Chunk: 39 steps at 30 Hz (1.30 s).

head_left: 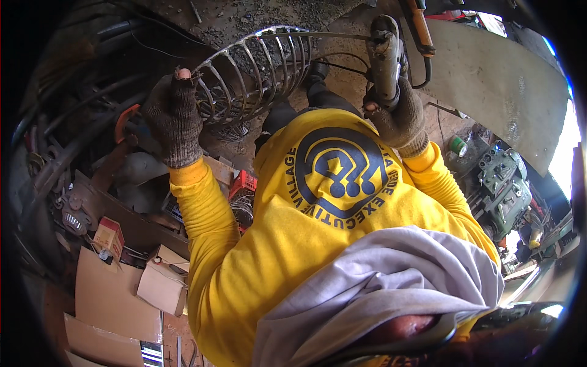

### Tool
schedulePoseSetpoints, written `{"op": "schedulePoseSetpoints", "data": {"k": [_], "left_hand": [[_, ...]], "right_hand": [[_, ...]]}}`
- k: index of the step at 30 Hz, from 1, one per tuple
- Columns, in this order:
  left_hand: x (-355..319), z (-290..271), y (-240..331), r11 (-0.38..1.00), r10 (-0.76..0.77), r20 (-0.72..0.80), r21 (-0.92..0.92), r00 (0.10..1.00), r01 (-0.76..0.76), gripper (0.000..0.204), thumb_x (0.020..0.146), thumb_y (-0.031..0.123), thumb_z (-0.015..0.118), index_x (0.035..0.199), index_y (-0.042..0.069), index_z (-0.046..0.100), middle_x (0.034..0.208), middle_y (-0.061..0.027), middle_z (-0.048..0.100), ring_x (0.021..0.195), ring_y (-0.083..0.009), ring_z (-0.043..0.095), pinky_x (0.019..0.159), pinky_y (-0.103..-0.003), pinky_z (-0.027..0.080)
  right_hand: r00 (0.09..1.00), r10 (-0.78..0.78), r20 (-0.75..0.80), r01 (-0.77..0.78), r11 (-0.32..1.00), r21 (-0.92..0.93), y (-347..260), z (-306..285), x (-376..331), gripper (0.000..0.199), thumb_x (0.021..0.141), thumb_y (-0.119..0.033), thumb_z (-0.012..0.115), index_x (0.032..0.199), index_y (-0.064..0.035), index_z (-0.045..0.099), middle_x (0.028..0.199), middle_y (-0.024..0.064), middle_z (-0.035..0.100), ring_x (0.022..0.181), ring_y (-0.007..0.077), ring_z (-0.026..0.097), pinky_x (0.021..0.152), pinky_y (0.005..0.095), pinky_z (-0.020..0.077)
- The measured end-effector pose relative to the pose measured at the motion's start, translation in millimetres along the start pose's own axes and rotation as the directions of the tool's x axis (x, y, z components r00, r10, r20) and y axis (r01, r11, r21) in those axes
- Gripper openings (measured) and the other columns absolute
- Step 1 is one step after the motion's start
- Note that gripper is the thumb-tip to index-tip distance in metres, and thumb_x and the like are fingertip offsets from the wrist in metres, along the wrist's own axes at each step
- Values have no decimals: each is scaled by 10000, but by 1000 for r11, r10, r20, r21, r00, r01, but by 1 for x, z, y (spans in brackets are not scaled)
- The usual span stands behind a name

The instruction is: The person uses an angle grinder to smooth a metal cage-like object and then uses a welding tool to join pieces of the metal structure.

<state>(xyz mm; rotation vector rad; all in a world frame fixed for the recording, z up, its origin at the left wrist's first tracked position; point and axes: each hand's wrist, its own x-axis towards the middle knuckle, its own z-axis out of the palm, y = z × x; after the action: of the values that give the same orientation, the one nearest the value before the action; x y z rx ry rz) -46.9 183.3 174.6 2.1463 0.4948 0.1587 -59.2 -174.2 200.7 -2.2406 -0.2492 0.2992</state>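
Note:
My left hand (174, 119), in a dark knitted glove with a bare fingertip showing, grips the left end of a curved metal grille (260, 76). The grille has many shiny ribs between bent rails and is held tilted in front of my body. My right hand (400, 116), gloved alike, is closed around the lower part of a worn grey hand-held tool (385, 58), whose exact kind I cannot make out. From near the tool's upper end a thin rod (330, 35) runs left to the grille's upper edge. Whether it touches the ribs is unclear.
An orange-and-black tool with a cable (419, 27) lies beyond my right hand, beside a large grey sheet (495, 79). Green machinery (504, 189) stands at the right. Cardboard (116, 293), a small box (109, 237) and a red crate (243, 183) are on the left. Dark debris (244, 18) covers the far surface.

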Motion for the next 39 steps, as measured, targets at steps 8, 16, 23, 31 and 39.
{"op": "schedulePoseSetpoints", "data": {"k": [8,16,23,31,39], "left_hand": [[1,-1,1,1000,8,15,24,1000,-9,586,871,537,610,944,-39,686,834,-139,695,777,-227,643,744,-346,479],[3,-3,1,996,21,23,92,1000,-23,577,873,540,608,957,-24,701,827,-132,706,771,-221,653,750,-346,486],[4,1,-4,997,-50,41,60,998,48,579,876,535,606,979,-27,697,867,-150,708,814,-257,664,762,-352,485],[12,-3,-66,477,754,117,578,646,-662,390,878,307,675,1217,129,598,972,-71,679,784,-234,669,724,-356,508],[11,7,-54,847,481,-53,285,875,-448,324,911,399,634,1010,95,688,852,-69,692,737,-230,670,697,-315,495]], "right_hand": [[1000,-3,2,3,1000,-13,-1,1,2,421,851,-194,716,1143,37,519,833,77,653,728,161,626,695,289,505],[1000,-15,21,16,999,-38,0,1,3,425,860,-202,707,1157,33,513,836,66,642,715,145,614,675,275,502],[912,332,242,-410,774,482,-15,-6,14,447,861,-277,703,1174,6,554,841,125,643,729,213,657,671,306,517],[983,-181,4,181,982,-58,16,3,6,457,882,-278,679,1231,-22,533,894,80,656,776,206,653,705,335,516],[997,-37,-69,31,996,-88,20,6,-4,451,864,-227,687,1196,28,519,854,62,654,761,168,635,703,301,500]]}}
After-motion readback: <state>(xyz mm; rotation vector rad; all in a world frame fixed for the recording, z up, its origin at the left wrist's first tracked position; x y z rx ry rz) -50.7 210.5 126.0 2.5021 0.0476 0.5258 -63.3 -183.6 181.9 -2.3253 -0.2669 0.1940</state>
